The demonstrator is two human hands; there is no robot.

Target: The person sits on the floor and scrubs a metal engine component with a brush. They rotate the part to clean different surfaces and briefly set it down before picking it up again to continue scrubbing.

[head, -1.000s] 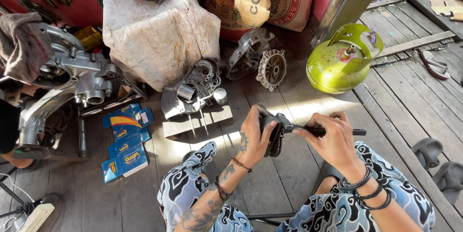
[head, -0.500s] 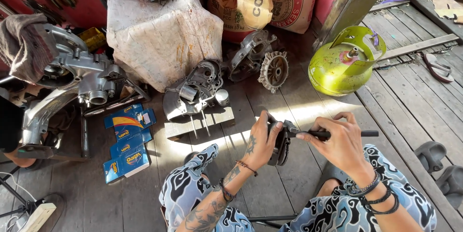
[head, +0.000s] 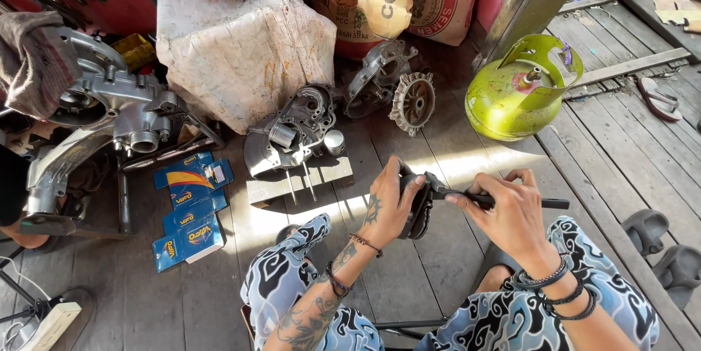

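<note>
Dark round engine part (head: 418, 209) is clasped by the left hand (head: 391, 205) over the plank floor (head: 438, 278), while the right hand (head: 511, 212) is closed around a black-handled tool (head: 482, 198) touching it.

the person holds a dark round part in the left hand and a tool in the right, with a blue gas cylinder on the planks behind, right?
Not quite: the gas cylinder is green, not blue, as the head view shows. The left hand does hold the dark round part and the right hand the tool.

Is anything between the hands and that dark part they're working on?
Nothing visible. The left hand grips the dark part directly, and the right hand holds a tool whose head already meets the part.
</note>
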